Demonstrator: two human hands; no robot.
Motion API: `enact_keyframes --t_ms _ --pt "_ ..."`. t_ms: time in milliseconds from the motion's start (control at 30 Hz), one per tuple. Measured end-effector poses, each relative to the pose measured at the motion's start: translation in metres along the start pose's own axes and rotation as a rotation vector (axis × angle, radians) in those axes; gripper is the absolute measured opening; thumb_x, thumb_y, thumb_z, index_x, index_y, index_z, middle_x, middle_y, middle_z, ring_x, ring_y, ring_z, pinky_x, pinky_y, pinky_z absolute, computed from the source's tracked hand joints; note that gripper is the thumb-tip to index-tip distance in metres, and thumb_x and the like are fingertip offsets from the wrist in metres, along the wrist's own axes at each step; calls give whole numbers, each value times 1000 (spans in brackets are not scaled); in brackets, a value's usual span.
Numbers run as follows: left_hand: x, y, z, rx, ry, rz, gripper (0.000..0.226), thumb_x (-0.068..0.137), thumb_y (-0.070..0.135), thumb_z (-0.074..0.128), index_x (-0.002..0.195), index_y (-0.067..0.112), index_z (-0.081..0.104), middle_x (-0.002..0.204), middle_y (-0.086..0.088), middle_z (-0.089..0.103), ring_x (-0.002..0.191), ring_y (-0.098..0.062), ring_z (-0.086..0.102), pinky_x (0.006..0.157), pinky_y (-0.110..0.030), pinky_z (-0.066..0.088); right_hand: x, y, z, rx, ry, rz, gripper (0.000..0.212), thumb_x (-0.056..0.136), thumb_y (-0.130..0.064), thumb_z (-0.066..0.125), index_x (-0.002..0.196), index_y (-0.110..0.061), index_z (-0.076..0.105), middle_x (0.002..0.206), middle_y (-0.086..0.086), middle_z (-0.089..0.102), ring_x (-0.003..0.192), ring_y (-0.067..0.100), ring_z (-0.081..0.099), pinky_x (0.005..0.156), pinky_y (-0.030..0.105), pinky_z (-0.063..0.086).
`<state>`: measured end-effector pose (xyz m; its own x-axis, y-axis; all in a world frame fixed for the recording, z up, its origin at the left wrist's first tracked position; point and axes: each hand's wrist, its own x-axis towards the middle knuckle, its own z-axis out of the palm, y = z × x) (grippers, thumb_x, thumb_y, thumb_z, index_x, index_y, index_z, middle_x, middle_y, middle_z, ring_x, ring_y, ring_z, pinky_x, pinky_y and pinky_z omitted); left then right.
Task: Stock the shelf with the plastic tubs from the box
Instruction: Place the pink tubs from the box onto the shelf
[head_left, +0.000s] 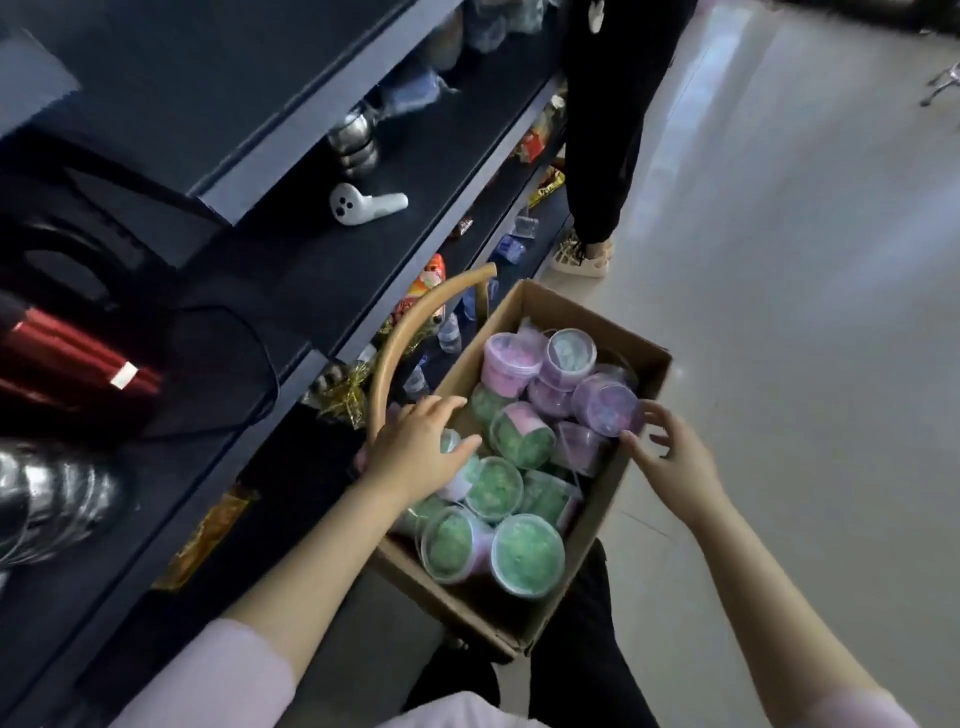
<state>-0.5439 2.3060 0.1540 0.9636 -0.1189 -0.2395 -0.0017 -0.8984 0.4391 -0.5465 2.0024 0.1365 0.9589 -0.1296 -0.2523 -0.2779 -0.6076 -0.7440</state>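
Over the box (597, 519), left hand (421, 447) open above tubs (493, 488) — right hand (667, 454) spread beside purple tub (605, 405).

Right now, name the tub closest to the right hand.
The purple tub tipped toward the box's right wall, at the right hand's fingertips; all others lie farther left.

Basket handle (410, 332) beside open box (587, 525)

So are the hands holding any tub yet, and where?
Nothing yet. The left hand is open over the green round plastic tubs; the right hand is open beside the lid of a purple round plastic tub.
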Motion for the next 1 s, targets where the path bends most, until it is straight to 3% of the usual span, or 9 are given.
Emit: enact_keyframes --t_ms 100,200,367,467,567,667,767,933,1000 --pt "35 -3 17 -226 14 -180 53 88 48 58 133 20 51 132 -1 54 122 -19 50 101 -34 40 61 10 11 25 -94 55 44 89 -23 66 131 -18 52 119 4 62 102 21 60 82 29 44" --pt "72 -5 29 -311 8 -301 54 89 46 59 134 16 50 131 -2 53 123 -17 48 100 -27 35 122 22 19 19 -161 72 49 89 -20 66 135 -17 49 125 5 60 113 25 58 94 35 47" --pt "135 -15 61 -546 -9 -586 48 88 46 60 126 17 56 124 0 58 115 -15 54 98 -31 42 211 35 52 -69 -282 -13 61 87 -24 68 142 -17 42 138 -1 50 126 14 46 102 24 33" --pt "164 -20 89 -727 1 -782 50 88 46 61 126 14 56 127 -3 59 113 -14 56 99 -29 43 248 49 76 -97 -324 -58 64 85 -25 70 142 -14 43 143 5 46 134 20 40 112 31 30" --pt "188 -21 114 -802 -42 -858 61 87 47 62 136 13 47 137 -6 52 121 -16 51 100 -28 40 270 64 93 -84 -358 25 69 86 -30 69 145 -20 37 147 4 42 135 19 38 114 33 28" --pt "211 -19 126 -848 -103 -904 70 88 48 59 146 17 35 147 -5 40 131 -18 42 96 -25 33 281 71 106 -79 -391 61 72 86 -31 68 147 -17 33 146 7 41 134 19 39 107 23 27" --pt "229 -20 134 -858 -113 -918 75 88 51 59 149 19 30 151 -6 36 134 -19 39 99 -28 33 283 74 109 -80 -365 40 64 84 -29 72 140 -19 41 135 7 47 121 16 47 98 20 32" --pt "253 -11 135 -760 -114 -919 58 88 54 57 136 21 49 123 2 58 102 -14 54 89 -31 48 286 73 108 6 -344 69 48 78 -31 77 112 -20 45 101 -11 54 85 9 54 76 22 40" --pt "262 -13 140 -803 -51 -984 55 84 54 62 126 18 56 110 2 63 94 -16 59 89 -38 53 291 74 109 -22 -359 34 48 78 -35 77 111 -20 46 96 -13 54 85 10 54 75 26 43"
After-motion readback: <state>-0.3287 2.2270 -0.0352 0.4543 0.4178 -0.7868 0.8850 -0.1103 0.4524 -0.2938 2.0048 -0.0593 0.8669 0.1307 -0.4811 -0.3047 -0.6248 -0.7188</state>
